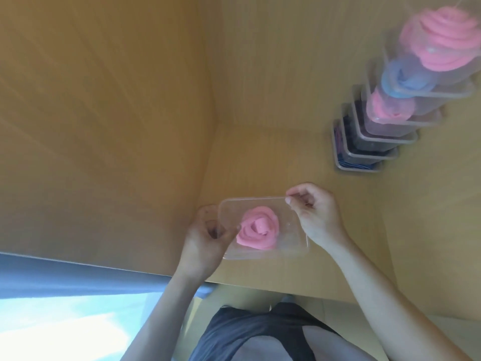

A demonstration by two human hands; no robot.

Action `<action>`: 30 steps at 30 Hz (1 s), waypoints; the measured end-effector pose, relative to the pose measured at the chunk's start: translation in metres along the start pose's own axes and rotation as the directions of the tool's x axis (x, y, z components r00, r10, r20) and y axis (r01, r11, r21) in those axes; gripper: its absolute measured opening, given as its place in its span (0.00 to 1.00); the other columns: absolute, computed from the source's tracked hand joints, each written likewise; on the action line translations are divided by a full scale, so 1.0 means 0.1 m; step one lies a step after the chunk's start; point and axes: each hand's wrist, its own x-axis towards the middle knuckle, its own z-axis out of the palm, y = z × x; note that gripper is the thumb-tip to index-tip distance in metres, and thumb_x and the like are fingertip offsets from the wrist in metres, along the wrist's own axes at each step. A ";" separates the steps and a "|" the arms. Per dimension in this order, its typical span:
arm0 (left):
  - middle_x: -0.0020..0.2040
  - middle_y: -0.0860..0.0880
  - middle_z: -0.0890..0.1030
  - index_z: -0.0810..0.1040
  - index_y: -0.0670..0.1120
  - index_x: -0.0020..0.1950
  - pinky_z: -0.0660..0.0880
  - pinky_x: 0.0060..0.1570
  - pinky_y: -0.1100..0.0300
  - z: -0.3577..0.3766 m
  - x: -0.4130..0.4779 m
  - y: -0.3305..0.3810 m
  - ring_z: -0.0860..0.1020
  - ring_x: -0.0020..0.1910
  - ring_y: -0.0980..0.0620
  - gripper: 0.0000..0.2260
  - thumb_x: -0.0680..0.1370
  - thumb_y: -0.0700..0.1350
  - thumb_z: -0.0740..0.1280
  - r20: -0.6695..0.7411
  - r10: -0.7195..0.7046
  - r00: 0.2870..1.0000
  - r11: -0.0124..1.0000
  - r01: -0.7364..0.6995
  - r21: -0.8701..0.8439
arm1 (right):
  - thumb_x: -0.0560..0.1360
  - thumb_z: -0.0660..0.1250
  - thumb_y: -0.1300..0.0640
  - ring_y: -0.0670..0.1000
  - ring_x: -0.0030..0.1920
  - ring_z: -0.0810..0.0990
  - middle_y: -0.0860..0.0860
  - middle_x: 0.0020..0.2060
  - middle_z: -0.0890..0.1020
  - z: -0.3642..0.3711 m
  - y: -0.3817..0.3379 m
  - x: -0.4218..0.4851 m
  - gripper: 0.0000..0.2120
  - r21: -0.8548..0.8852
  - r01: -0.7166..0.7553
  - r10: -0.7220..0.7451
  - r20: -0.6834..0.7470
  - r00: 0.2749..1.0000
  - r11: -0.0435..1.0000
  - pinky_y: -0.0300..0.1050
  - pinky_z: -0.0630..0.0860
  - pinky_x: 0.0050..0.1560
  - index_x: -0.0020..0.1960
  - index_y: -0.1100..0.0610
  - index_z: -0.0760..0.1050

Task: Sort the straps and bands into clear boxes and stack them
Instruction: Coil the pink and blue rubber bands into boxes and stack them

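From where I stood, the person had the clear box point(294, 247) between both hands near the front edge of the wooden surface point(260, 157), with a pink band point(257, 227) coiled like a rose in the middle of it. The left hand point(205, 238) gripped the box's left end, thumb over the top and fingers curled beneath. The right hand point(315, 214) pinched the far right corner, so both were closed on the box, one at each end. I could not tell whether the box rested on the surface or was held just above it, nor for certain whether a lid was on, though the pinch at the corner looked to me like a lid being pressed home. Well apart, to the far right, stood the stack point(385, 140) of filled boxes, with a pink coil in the top one, blue and pink below, and darker straps in the lowest. If closing was the step, it would go best by working round the rim corner by corner until every edge sat flush, keeping the coil clear of the seam. The box then wanted carrying level in both hands and setting squarely on the top one, since the stack looked tall and stepped to one side, and a careless nudge could tip it.
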 end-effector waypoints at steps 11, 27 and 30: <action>0.40 0.60 0.77 0.66 0.63 0.69 0.69 0.39 0.60 -0.03 0.08 -0.13 0.77 0.42 0.56 0.23 0.75 0.59 0.65 0.035 0.098 0.995 0.860 -0.102 0.500 | 0.75 0.70 0.68 0.36 0.40 0.78 0.46 0.41 0.80 0.35 0.26 0.10 0.08 -0.181 0.129 -0.147 -0.086 0.985 0.975 0.25 0.70 0.43 0.45 0.56 0.81; 0.65 0.46 0.74 0.72 0.45 0.71 0.70 0.61 0.46 0.53 0.15 0.06 0.69 0.66 0.42 0.25 0.75 0.47 0.56 0.080 0.225 0.971 0.635 -0.208 0.743 | 0.78 0.65 0.69 0.39 0.43 0.79 0.46 0.41 0.82 0.38 0.39 0.10 0.11 -0.089 0.032 -0.036 -0.050 0.998 0.996 0.28 0.72 0.45 0.45 0.53 0.78; 0.63 0.46 0.75 0.72 0.46 0.71 0.70 0.58 0.47 0.51 0.19 0.03 0.69 0.62 0.43 0.25 0.75 0.49 0.54 0.094 0.225 0.970 0.596 -0.214 0.774 | 0.79 0.66 0.68 0.35 0.40 0.78 0.44 0.39 0.81 0.36 0.39 0.14 0.13 0.046 -0.076 0.077 -0.022 0.997 0.996 0.27 0.71 0.44 0.43 0.51 0.78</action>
